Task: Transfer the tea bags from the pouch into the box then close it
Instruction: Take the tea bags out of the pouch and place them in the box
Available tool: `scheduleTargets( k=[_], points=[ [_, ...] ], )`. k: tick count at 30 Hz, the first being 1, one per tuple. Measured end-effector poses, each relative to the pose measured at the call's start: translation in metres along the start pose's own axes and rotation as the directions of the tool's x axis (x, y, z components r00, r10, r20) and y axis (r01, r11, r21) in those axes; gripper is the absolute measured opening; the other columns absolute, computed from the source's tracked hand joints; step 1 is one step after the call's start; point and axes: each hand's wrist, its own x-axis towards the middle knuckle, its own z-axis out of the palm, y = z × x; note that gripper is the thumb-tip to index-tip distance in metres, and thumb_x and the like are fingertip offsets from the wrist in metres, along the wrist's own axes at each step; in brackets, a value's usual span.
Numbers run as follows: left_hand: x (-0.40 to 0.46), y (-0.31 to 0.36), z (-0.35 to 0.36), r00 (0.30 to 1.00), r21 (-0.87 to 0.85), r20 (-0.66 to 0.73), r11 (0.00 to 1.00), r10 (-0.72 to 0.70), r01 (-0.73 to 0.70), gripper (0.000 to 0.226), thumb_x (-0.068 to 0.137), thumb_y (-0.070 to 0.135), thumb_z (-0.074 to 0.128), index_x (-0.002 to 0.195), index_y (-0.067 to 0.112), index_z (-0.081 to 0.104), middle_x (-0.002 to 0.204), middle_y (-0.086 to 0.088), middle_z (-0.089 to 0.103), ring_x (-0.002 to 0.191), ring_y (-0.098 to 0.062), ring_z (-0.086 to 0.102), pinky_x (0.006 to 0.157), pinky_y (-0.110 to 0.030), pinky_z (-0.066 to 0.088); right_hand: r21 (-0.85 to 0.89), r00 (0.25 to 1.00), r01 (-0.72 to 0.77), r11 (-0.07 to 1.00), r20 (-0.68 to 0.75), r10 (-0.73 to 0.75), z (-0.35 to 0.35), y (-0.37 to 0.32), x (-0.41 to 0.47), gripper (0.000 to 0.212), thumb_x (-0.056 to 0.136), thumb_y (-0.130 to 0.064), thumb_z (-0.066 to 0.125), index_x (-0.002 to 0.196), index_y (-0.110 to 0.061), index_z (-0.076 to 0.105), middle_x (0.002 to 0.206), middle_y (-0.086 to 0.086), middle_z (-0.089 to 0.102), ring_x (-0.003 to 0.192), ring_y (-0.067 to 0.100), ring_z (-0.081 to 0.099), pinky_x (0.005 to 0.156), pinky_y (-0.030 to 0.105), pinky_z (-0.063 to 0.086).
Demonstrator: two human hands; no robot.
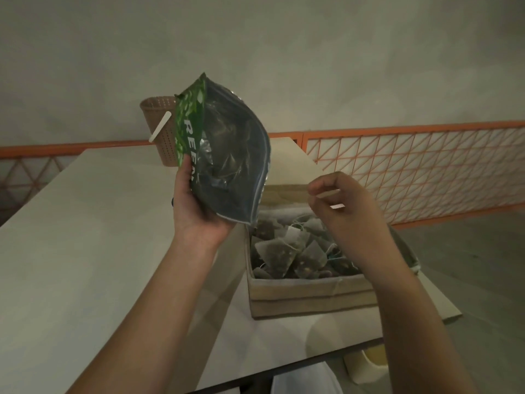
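Your left hand [199, 206] gripped the glossy green pouch [227, 155], held up and gaping, left of the cardboard box [309, 297] of pyramid tea bags [287, 251]; your right hand [341, 203] hovered above it, fingers loosely curled, empty.

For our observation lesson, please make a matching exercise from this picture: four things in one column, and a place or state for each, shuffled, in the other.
Things:
1. pouch
2. tea bags
3. basket
4. right hand

Places or states:
A. piled inside the open box
B. held up in the left hand
C. above the box, fingers curled
D. standing at the far end of the table, behind the pouch

Pairs: 1-B, 2-A, 3-D, 4-C
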Motion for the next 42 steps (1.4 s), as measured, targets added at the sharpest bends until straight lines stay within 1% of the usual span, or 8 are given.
scheduleTargets(
  k=[9, 15, 21, 24, 29, 34, 38, 42],
  points=[
    [-0.006, -0.002, -0.011, 0.999, 0.049, -0.033, 0.999, 0.011, -0.009, 0.055, 0.097, 0.055, 0.056, 0.142, 0.023, 0.061, 0.138, -0.008, 0.066, 0.126, -0.030, 0.062, 0.095, -0.042, 0.055, -0.535, 0.912, -0.010, 0.845, 0.342, 0.227, 0.011, 0.007, -0.004, 0.033, 0.086, -0.044, 0.067, 0.115, -0.028, 0.069, 0.098, -0.009, 0.065, 0.090, 0.010, 0.058, 0.083, 0.031, 0.050],
    [-0.007, -0.004, -0.014, 1.000, 0.063, -0.023, 0.998, 0.003, -0.002, 0.055, 0.100, 0.054, 0.052, 0.146, 0.024, 0.057, 0.142, -0.008, 0.063, 0.131, -0.031, 0.058, 0.102, -0.045, 0.051, -0.335, 0.990, -0.072, 0.940, 0.092, 0.108, 0.007, 0.004, -0.006, 0.011, 0.085, -0.038, 0.071, 0.082, -0.037, 0.060, 0.076, -0.018, 0.060, 0.069, -0.004, 0.057, 0.057, 0.013, 0.040],
    [-0.005, -0.007, -0.016, 1.000, 0.089, -0.027, 0.996, -0.014, 0.016, 0.057, 0.100, 0.055, 0.052, 0.148, 0.024, 0.054, 0.148, -0.007, 0.057, 0.138, -0.031, 0.053, 0.111, -0.045, 0.045, -0.125, 0.996, 0.050, 0.991, -0.070, -0.059, -0.006, 0.002, -0.005, 0.012, 0.093, -0.018, 0.063, 0.101, -0.027, 0.063, 0.075, -0.008, 0.062, 0.062, 0.004, 0.058, 0.051, 0.013, 0.044],
    [-0.004, -0.007, -0.015, 1.000, 0.081, -0.029, 0.997, -0.010, 0.012, 0.057, 0.100, 0.054, 0.053, 0.147, 0.024, 0.055, 0.148, -0.007, 0.058, 0.138, -0.030, 0.053, 0.112, -0.045, 0.044, -0.329, 0.991, -0.018, 0.944, 0.120, 0.061, -0.007, 0.016, -0.004, 0.029, 0.095, -0.010, 0.057, 0.102, -0.037, 0.065, 0.102, -0.016, 0.062, 0.079, 0.003, 0.062, 0.057, 0.011, 0.047],
    [-0.005, -0.009, -0.013, 1.000, 0.076, -0.015, 0.997, 0.001, 0.000, 0.055, 0.099, 0.054, 0.053, 0.145, 0.023, 0.058, 0.145, -0.008, 0.061, 0.135, -0.030, 0.056, 0.110, -0.045, 0.046, -0.318, 0.994, 0.051, 0.947, -0.077, -0.079, -0.001, 0.013, -0.008, 0.017, 0.091, -0.016, 0.063, 0.100, -0.028, 0.072, 0.105, -0.010, 0.054, 0.103, 0.016, 0.054, 0.084, 0.027, 0.047],
    [-0.006, -0.010, -0.011, 1.000, 0.095, -0.022, 0.995, 0.014, -0.011, 0.056, 0.098, 0.054, 0.054, 0.145, 0.023, 0.058, 0.145, -0.007, 0.060, 0.135, -0.031, 0.056, 0.111, -0.044, 0.046, -0.605, 0.872, -0.052, 0.795, 0.361, 0.331, 0.006, 0.011, -0.011, 0.035, 0.082, -0.050, 0.070, 0.112, -0.033, 0.070, 0.114, -0.011, 0.064, 0.103, 0.008, 0.054, 0.103, 0.038, 0.043],
    [-0.006, -0.010, -0.011, 0.999, 0.113, -0.028, 0.993, 0.017, -0.014, 0.057, 0.099, 0.056, 0.054, 0.146, 0.023, 0.057, 0.145, -0.007, 0.061, 0.135, -0.030, 0.056, 0.113, -0.044, 0.044, -0.790, 0.864, -0.019, 0.612, 0.295, 0.408, 0.003, 0.007, -0.009, 0.065, 0.075, -0.067, 0.065, 0.133, -0.039, 0.053, 0.148, -0.002, 0.042, 0.141, 0.026, 0.026, 0.115, 0.050, 0.018],
    [-0.006, -0.011, -0.013, 1.000, 0.121, -0.010, 0.993, 0.006, -0.005, 0.057, 0.100, 0.056, 0.051, 0.146, 0.023, 0.056, 0.145, -0.007, 0.061, 0.135, -0.029, 0.057, 0.110, -0.044, 0.047, -0.674, 0.973, -0.037, 0.738, 0.145, 0.180, 0.000, 0.001, -0.011, 0.046, 0.076, -0.077, 0.052, 0.102, -0.040, 0.059, 0.123, -0.007, 0.053, 0.126, 0.021, 0.040, 0.109, 0.049, 0.019]
  ],
)
